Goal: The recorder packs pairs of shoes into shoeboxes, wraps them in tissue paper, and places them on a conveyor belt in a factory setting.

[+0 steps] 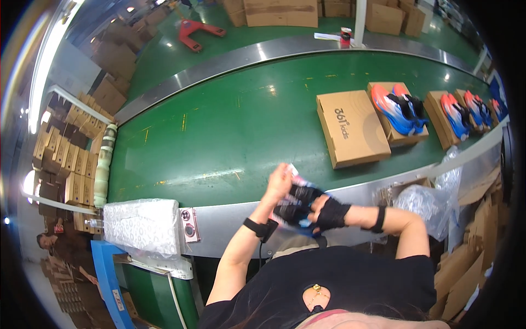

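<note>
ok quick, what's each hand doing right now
Left hand: closed on the upper end of a dark shoe, pinching a small tag.
Right hand, in a black fingerless glove: closed on the same shoe.

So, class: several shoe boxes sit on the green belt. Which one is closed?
The closed box, leftmost of the row; the open boxes to its right show orange-and-blue shoes.

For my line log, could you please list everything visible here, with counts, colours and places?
conveyor belt: one, green, curving across the middle.
closed shoe box: one, brown cardboard, on the belt's right half.
open boxes with shoes: at least three, brown boxes holding orange-and-blue shoes, on the belt's right part.
pallet jack: one, red, on the floor beyond the belt.
stacked cartons: many, brown, far left.
plastic bags: clear, a bunch, lower right.
shoes: dark and blue, count unclear, in both hands.
left hand: bare, on the shoes.
right hand: black-gloved, gripping them.
</note>
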{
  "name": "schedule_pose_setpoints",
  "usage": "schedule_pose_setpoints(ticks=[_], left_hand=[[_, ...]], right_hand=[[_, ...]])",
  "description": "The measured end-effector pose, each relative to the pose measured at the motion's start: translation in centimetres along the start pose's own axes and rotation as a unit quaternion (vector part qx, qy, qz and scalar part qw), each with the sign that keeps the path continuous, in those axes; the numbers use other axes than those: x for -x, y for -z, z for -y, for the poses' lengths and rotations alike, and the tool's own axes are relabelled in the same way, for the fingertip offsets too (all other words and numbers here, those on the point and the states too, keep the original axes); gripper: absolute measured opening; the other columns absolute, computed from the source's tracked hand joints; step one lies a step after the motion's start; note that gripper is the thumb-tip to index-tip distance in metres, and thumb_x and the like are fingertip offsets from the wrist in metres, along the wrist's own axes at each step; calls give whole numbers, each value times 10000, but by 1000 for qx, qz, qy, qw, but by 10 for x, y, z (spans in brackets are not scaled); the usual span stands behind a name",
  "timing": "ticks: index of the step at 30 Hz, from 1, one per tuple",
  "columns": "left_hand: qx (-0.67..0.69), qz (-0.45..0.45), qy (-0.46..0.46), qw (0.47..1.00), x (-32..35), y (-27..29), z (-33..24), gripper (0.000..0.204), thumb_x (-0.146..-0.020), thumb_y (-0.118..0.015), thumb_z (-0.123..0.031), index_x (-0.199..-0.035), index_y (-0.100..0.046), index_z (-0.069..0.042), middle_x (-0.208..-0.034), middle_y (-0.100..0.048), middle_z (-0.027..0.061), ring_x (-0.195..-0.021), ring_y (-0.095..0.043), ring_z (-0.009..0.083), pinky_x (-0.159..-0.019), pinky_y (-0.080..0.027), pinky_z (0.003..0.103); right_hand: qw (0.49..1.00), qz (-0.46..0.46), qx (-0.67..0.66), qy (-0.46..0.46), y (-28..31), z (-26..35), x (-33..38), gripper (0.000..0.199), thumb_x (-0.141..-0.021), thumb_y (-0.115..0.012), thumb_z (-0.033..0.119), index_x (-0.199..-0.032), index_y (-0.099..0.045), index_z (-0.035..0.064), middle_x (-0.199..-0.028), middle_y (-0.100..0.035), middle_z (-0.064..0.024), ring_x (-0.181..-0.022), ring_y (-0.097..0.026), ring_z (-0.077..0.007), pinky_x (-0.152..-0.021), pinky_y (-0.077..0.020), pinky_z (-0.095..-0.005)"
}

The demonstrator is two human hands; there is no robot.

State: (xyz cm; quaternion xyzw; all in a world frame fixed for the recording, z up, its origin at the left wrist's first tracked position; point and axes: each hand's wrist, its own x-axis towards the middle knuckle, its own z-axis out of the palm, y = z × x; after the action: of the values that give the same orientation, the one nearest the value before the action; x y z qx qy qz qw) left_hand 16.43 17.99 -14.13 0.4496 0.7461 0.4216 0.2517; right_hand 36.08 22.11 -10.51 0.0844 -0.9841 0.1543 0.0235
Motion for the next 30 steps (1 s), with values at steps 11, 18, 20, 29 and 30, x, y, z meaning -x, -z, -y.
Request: schedule_pose_setpoints(ticks=[11, 18, 20, 29, 30], left_hand=[[-65, 141, 55, 986, 28, -35, 56, 256, -802, -466, -200, -933, -528, 11, -849, -579, 237, -837, -550, 385, -743, -425, 413], [-50, 113, 65, 990, 21, -29, 46, 247, -804, -458, -184, -944, -530, 6, -849, -576, 242, -839, -555, 391, -724, -438, 411], [-42, 59, 82, 994, 8, -25, 13, 246, -832, -444, -171, -998, -506, 0, -859, -576, 234, -848, -555, 393, -727, -444, 402], [-162, 32, -24, 986, -13, -3, 56, 286, -851, -448, -213, -1069, -467, -28, -842, -582, 249, -782, -563, 414, -682, -448, 456], [-213, 63, 23, 975, -10, 6, 77, 324, -868, -413, -291, -1062, -477, -40, -833, -584, 258, -792, -570, 408, -696, -440, 459]], right_hand=[[872, -101, 149, -454, -56, -147, -20, 244, -768, -520, 241, -946, -612, 101, -1349, -263, -135, -1246, -184, -394, -901, -183, -655], [874, -88, 161, -449, -52, -147, -28, 199, -754, -495, 194, -834, -634, 77, -1318, -332, -139, -1245, -190, -419, -871, -162, -707], [883, -158, 139, -420, -18, -117, -30, 179, -738, -500, 185, -790, -628, 73, -1292, -363, -151, -1236, -202, -429, -872, -174, -703], [766, -565, -168, -258, 104, -45, 5, 200, -597, -592, 54, -797, -596, 63, -1144, -507, -159, -1049, -501, -287, -842, -419, -326], [723, -596, -220, -271, 99, -47, 22, 220, -615, -609, 80, -833, -590, 59, -1123, -519, -149, -1009, -529, -260, -833, -420, -325]])
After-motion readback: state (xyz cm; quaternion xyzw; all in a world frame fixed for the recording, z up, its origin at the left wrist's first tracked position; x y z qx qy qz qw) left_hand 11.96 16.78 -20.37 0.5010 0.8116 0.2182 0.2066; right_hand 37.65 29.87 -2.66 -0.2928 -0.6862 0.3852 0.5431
